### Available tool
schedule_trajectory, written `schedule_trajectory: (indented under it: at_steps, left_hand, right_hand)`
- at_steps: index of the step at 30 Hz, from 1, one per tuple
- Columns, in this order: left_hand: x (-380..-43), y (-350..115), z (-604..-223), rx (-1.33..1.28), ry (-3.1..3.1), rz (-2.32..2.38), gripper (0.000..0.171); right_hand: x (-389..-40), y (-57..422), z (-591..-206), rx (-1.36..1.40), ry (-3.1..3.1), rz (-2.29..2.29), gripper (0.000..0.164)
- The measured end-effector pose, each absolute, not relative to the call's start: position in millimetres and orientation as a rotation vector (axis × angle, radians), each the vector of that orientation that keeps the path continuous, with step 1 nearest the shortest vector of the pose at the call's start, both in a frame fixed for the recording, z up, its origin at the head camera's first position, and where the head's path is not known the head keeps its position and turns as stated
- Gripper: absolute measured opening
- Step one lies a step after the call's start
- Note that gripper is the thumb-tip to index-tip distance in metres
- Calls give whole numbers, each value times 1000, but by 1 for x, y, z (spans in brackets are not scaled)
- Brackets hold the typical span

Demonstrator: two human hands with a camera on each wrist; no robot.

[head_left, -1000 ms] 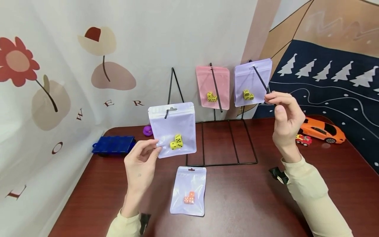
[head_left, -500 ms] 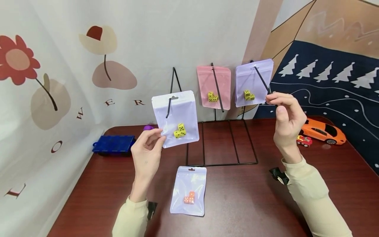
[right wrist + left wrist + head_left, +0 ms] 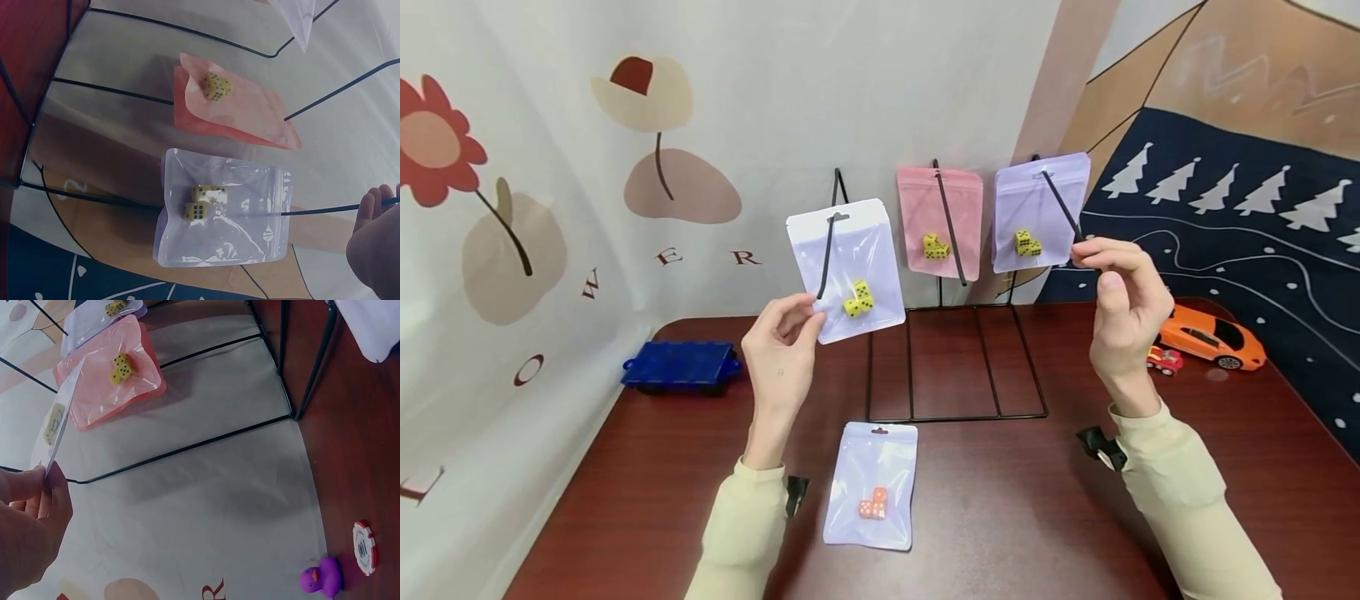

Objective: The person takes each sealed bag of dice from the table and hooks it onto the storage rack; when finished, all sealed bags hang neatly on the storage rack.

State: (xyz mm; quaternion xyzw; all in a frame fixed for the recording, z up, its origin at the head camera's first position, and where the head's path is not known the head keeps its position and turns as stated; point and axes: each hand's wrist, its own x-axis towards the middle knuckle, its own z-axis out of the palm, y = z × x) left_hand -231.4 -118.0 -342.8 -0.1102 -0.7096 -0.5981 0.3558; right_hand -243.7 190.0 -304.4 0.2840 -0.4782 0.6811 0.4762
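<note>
Behind, "OWER" cloth (image 3: 587,287); left hand (image 3: 782,354) pinches pouch (image 3: 847,267) (right hand (image 3: 1123,304) pinches hook (image 3: 1063,208)).

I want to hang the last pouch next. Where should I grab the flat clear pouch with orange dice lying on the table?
Pinch the clear plastic pouch with orange dice by a side edge near its white top strip, coming from above. It lies flat, with the dice weighing its lower half and the hang hole staying free.
</note>
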Motion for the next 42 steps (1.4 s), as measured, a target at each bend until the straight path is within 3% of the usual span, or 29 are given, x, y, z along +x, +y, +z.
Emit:
schedule_trajectory:
  at_steps: [22, 42]
  left_hand:
    - [-245, -108, -314, -252, -1875, -1543, 21]
    - [-287, -121, -343, -182, -1872, -1573, 21]
  right_hand:
    - [-246, 189, -302, 696, -1131, 1687, 37]
    - [-246, 190, -307, 702, -1165, 1639, 42]
